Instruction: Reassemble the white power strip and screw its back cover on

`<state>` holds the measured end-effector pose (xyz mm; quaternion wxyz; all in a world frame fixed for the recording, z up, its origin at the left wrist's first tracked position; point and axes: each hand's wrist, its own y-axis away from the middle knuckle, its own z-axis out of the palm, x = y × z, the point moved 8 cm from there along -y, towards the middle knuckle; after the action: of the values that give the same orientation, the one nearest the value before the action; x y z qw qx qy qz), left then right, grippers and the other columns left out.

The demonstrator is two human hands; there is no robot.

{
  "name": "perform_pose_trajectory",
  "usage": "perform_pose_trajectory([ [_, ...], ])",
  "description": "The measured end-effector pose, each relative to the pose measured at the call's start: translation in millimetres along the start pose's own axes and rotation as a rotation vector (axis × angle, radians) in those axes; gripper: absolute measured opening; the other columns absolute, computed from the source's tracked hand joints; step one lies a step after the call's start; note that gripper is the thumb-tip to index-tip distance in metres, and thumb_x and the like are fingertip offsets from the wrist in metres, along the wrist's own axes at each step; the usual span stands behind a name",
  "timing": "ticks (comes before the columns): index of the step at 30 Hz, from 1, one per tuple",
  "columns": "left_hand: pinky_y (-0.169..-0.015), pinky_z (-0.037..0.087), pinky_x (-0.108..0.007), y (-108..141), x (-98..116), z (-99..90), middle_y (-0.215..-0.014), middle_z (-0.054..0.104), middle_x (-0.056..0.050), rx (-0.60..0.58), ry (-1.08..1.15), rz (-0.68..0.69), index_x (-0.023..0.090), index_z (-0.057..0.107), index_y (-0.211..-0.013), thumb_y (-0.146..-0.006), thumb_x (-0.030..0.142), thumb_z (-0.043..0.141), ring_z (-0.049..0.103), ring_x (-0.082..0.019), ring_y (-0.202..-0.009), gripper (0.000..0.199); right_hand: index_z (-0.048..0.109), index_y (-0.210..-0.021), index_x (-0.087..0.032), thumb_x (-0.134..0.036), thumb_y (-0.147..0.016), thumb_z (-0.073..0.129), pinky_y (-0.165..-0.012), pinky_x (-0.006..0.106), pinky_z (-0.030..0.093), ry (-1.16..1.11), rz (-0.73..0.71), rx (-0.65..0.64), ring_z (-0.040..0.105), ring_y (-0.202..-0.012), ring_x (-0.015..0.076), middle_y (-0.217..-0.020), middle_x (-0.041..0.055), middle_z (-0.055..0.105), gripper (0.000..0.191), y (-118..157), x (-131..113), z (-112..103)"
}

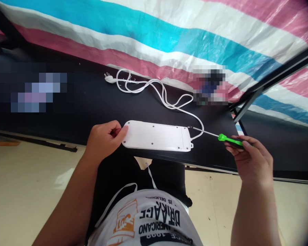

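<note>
The white power strip [156, 135] is laid at the bench's [87, 99] near edge, screw-dotted face up, presumably so those recesses can be reached. Its 9 o'clock end is grasped by the left hand [106, 138], thumb on top, apparently to steady it. The screwdriver [231, 139] is gripped by its green-and-black handle in the right hand [254, 157], at 3 o'clock; its shaft is pointed at the strip's upper corner, though contact cannot be told. The cord [154, 82] is heaped at 12 o'clock, seemingly out of the way, its plug [109, 78] at 11.
</note>
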<state>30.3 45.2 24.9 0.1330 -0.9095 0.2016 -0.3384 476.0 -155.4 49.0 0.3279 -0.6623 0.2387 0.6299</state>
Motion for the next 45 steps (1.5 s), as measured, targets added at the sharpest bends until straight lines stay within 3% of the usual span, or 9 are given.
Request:
perform_pose_trajectory([
  [12, -0.057, 0.033, -0.028, 0, -1, -0.4, -0.052, 0.040, 0.006, 0.005, -0.008, 0.004, 0.021, 0.048, -0.061, -0.090, 0.042, 0.063, 0.036, -0.010, -0.050, 0.039, 0.077, -0.096, -0.021, -0.024, -0.080, 0.078, -0.068, 0.029, 0.068, 0.030, 0.049, -0.112, 0.081, -0.077, 0.0237, -0.099, 0.0077, 0.078, 0.016, 12, 1, 16],
  [21, -0.057, 0.033, -0.028, 0, 1, -0.4, -0.052, 0.040, 0.006, 0.018, -0.002, 0.016, 0.021, 0.048, -0.061, -0.091, 0.039, 0.063, 0.036, -0.010, -0.050, 0.038, 0.077, -0.098, -0.020, -0.029, -0.082, 0.079, -0.068, 0.026, 0.068, 0.034, 0.059, -0.122, 0.081, -0.079, 0.0227, -0.100, 0.0074, 0.078, 0.018, 12, 5, 20],
  [26, -0.057, 0.033, -0.028, 0, 0, -0.2, -0.053, 0.040, 0.006, 0.013, -0.003, 0.017, 0.021, 0.048, -0.061, -0.091, 0.040, 0.063, 0.036, -0.010, -0.050, 0.038, 0.076, -0.095, -0.019, -0.034, -0.081, 0.082, -0.067, 0.024, 0.068, 0.036, 0.122, -0.073, 0.081, -0.076, 0.0210, -0.094, 0.0064, 0.079, 0.021, 7, 15, 20],
  [30, -0.057, 0.033, -0.028, 0, -1, -0.5, -0.052, 0.039, 0.006, 0.008, 0.002, 0.007, 0.020, 0.047, -0.061, -0.091, 0.040, 0.063, 0.035, -0.010, -0.050, 0.039, 0.074, -0.092, -0.018, -0.043, -0.081, 0.082, -0.064, 0.024, 0.068, 0.088, 0.179, 0.020, 0.079, -0.065, 0.0187, -0.075, 0.0023, 0.075, 0.029, 2, 29, 17],
  [38, -0.057, 0.033, -0.028, 0, 0, 0.0, -0.052, 0.040, 0.006, 0.002, -0.009, 0.015, 0.020, 0.048, -0.061, -0.091, 0.040, 0.063, 0.036, -0.010, -0.050, 0.039, 0.071, -0.087, -0.014, -0.066, -0.080, 0.073, -0.051, 0.029, 0.066, 0.283, 0.060, 0.128, 0.073, -0.050, 0.0195, -0.059, 0.0010, 0.069, 0.053, -4, 32, 19],
  [45, -0.055, 0.033, -0.027, 0, 1, -1.2, -0.051, 0.040, 0.007, 0.005, 0.002, 0.010, 0.020, 0.048, -0.061, -0.091, 0.038, 0.064, 0.035, -0.009, -0.049, 0.039, 0.070, -0.084, -0.013, -0.062, -0.084, 0.071, -0.044, 0.023, 0.061, 0.201, 0.115, 0.165, 0.069, -0.046, 0.0158, -0.057, 0.0021, 0.070, 0.049, -4, 32, 20],
])
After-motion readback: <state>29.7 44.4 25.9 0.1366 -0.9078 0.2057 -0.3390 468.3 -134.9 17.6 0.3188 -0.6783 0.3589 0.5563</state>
